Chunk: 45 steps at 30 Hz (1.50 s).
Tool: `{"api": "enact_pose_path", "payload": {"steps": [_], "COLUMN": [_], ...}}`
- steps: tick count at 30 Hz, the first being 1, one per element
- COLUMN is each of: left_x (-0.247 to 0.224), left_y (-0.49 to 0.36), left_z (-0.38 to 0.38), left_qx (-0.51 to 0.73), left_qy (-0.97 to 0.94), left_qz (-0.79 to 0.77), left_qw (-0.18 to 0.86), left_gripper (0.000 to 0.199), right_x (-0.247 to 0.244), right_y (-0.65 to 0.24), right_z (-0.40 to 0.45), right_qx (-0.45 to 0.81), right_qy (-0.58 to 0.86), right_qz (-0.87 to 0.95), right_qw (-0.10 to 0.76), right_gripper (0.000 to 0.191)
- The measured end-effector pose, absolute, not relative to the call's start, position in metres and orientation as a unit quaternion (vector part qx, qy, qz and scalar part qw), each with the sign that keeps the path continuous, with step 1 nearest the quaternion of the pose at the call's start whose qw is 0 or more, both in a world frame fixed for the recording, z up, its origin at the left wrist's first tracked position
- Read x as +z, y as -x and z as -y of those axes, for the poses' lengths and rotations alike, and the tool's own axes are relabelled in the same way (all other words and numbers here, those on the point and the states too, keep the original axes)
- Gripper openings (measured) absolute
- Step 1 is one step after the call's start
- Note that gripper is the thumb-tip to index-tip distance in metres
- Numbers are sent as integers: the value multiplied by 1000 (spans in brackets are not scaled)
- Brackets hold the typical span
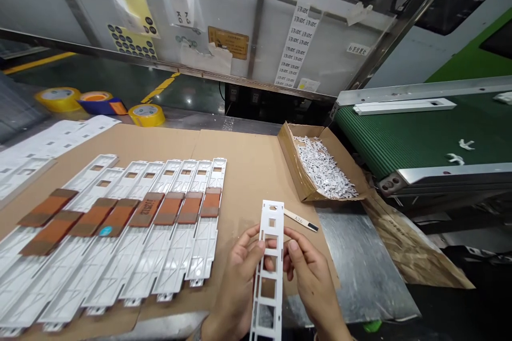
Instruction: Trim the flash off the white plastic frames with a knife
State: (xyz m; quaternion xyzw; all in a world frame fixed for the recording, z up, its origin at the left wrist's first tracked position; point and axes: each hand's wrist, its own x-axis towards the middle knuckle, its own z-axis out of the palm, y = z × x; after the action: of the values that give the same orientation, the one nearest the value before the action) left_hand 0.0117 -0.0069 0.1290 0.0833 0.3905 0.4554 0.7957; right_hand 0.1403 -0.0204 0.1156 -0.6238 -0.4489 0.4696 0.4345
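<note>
"What are the hands doing?"

"The left hand (240,272) and right hand (310,277) pinch a white, ladder-shaped plastic frame (272,215) by its long edges, held over the board. Gripping both sides evenly keeps it steady."

"And further out?"

"Just beyond lies a slim beige paper strip (300,219) marked A26, on a tan cardboard sheet (248,170). To the left, matching white plastic frames (160,234) lie side by side, banded with brown strips."
</note>
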Motion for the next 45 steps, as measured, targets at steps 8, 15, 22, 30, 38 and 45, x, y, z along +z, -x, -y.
{"api": "enact_pose_path", "payload": {"steps": [8, 15, 22, 30, 38, 45], "left_x": [132, 130, 131, 126, 121, 116], "left_y": [-15, -16, -19, -20, -27, -27], "left_z": [14, 20, 24, 25, 28, 27], "left_qx": [452, 449, 434, 420, 486, 480], "left_qy": [-103, -117, -116, -120, -194, -133], "left_qz": [-394, -414, -413, -394, -425, -464], "left_qw": [794, 783, 792, 809, 739, 733], "left_gripper": [47, 51, 51, 52, 46, 46], "right_x": [119, 121, 128, 135, 129, 132], "right_y": [-142, -143, -140, -132, -127, -131], "right_z": [27, 30, 31, 26, 19, 14], "right_qx": [467, 462, 401, 432, 356, 455], "right_qy": [615, 613, 655, 653, 705, 627], "right_qz": [454, 454, 477, 464, 502, 529], "right_qw": [444, 452, 428, 414, 354, 346], "right_gripper": [51, 46, 41, 41, 31, 25]}}
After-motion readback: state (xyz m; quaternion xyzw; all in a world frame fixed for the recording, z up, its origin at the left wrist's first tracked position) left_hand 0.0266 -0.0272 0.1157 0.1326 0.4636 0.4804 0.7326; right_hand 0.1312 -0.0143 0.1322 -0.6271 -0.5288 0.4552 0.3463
